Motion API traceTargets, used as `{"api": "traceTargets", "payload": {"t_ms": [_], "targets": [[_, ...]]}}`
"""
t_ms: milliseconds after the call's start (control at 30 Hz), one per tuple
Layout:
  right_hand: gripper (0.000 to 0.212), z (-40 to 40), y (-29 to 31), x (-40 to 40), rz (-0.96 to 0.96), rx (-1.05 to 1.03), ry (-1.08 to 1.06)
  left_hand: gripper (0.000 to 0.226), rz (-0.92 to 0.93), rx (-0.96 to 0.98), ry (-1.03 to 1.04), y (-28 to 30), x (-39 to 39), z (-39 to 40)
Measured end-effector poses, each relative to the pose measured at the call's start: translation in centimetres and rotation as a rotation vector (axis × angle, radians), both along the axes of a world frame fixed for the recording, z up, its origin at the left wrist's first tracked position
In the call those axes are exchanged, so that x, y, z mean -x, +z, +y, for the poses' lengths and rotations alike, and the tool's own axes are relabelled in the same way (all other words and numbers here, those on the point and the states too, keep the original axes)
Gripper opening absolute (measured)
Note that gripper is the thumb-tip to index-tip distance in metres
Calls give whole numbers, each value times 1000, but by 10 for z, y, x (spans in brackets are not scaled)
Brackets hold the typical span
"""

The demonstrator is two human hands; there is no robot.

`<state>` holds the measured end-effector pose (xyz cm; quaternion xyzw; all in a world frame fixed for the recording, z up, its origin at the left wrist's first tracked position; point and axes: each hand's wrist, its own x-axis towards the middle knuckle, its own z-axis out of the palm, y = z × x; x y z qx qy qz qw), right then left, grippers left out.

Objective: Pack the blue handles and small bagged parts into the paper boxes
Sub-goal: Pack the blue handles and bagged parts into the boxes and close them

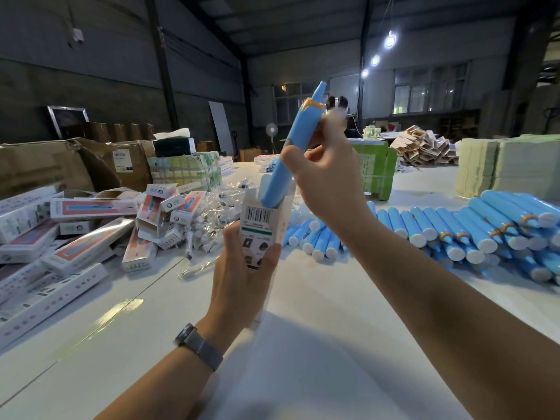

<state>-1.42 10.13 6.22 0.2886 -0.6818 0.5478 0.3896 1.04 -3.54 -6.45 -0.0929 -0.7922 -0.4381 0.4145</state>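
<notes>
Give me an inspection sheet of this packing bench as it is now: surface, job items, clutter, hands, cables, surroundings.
Surface: white table, bare in front of the person.
Job's things: blue handle tilted, its lower end inside the open top of the paper box; pile of blue handles at right; bagged parts heaped behind the box.
Clutter: packed boxes piled at left; cardboard cartons behind them.
Grippers: left hand grips the paper box upright; right hand holds the blue handle.
Cables: nothing seen on the table.
Surroundings: dim warehouse, ceiling lights, stacked green packs far right.
</notes>
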Motion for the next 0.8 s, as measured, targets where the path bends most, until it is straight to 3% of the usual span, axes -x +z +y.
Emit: {"api": "traceTargets", "payload": {"t_ms": [100, 167, 433, 733, 800], "targets": [[66, 8, 5, 1, 33, 27, 11, 46, 32, 17, 6, -2, 0, 0], [82, 12, 2, 2, 123, -41, -9, 58, 30, 20, 31, -4, 2, -4], [81, 4, -7, 7, 179, -151, -35, 42, 46, 44, 108, -6, 8, -6], [75, -3, -27, 17, 105, -206, -42, 39, 54, -9, 120, -5, 10, -8], [62, -9, -39, 16, 121, -296, -74, 37, 55, -25, 127, -5, 10, -8]]}}
